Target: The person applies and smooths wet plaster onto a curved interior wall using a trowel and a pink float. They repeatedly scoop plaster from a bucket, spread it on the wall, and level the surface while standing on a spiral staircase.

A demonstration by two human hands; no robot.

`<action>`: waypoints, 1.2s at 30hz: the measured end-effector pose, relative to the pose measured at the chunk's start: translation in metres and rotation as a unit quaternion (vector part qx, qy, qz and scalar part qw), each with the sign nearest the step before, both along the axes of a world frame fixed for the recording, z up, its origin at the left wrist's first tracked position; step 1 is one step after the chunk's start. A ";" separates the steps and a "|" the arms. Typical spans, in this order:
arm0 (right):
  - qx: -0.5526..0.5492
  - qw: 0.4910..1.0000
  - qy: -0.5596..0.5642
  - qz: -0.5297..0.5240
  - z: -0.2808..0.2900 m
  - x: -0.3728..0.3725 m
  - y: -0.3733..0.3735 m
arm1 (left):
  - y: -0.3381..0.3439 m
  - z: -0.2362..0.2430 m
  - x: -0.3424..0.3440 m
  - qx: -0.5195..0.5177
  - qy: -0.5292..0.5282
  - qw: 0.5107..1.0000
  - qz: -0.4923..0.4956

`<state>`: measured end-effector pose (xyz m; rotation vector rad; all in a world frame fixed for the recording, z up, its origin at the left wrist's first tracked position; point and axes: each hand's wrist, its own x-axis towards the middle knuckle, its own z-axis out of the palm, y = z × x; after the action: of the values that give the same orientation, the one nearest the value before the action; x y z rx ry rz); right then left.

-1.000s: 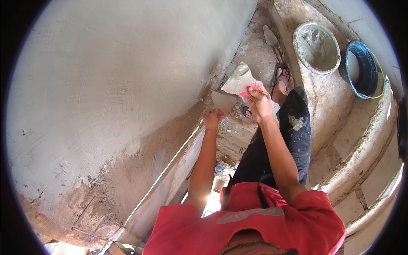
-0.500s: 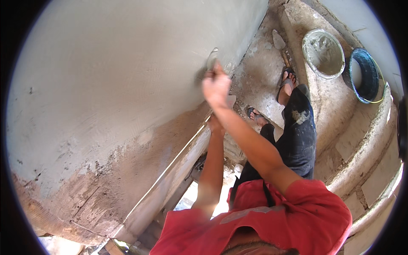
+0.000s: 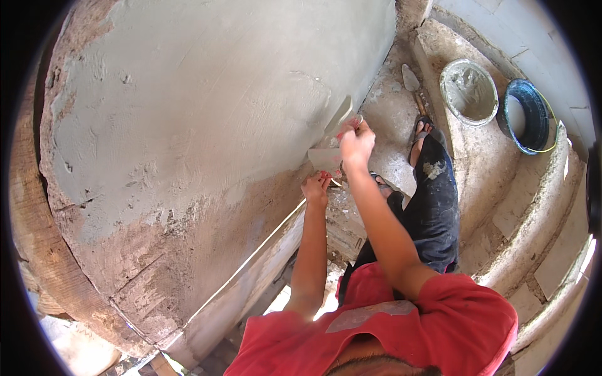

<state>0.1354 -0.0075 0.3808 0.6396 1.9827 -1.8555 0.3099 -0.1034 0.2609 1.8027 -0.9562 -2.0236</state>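
Observation:
My right hand (image 3: 357, 147) is closed round the red handle of a putty knife (image 3: 339, 116), its pale wide blade standing close to the wall. Whether that blade touches the wall I cannot tell. Just below and to the left, my left hand (image 3: 315, 188) grips a second putty knife (image 3: 323, 157), also red-handled, with a flat light blade. The two tools are near each other. Smooth grey plaster covers most of the wall (image 3: 219, 94); lower down, a brownish rough strip (image 3: 207, 238) shows.
A pale string (image 3: 251, 257) runs along the wall's lower edge. On the right, a bucket of grey mix (image 3: 469, 93) stands beside a dark blue bucket (image 3: 527, 116). A pointed trowel (image 3: 411, 78) lies near my sandalled foot (image 3: 422, 130). Curved steps (image 3: 527, 232) descend at right.
My right hand has come off the wall, down and right toward the left hand. The left hand's blade now shows more fully. The view has shifted, with more of the wall's left edge showing.

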 end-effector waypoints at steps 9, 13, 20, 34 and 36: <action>-0.102 0.993 -0.066 -0.012 -0.045 -0.062 -0.045 | 0.004 0.031 0.002 0.014 0.013 0.999 -0.026; -0.126 0.992 0.025 0.003 0.054 -0.089 -0.040 | 0.001 0.045 -0.018 0.021 0.030 0.999 0.010; -0.024 0.988 0.145 0.052 0.244 -0.121 -0.040 | -0.019 0.074 -0.048 0.145 0.139 0.974 0.103; -0.277 0.902 0.331 0.013 0.361 -0.125 0.056 | 0.029 0.255 -0.028 -0.477 -0.083 0.793 -0.369; -0.326 0.895 0.306 0.001 0.323 -0.109 0.074 | 0.023 0.303 -0.021 -0.649 -0.152 0.582 -0.465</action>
<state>0.0265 0.0661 0.7039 -0.1748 1.4506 -2.7435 0.2887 -0.0806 0.5634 0.6715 -2.8106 -0.4702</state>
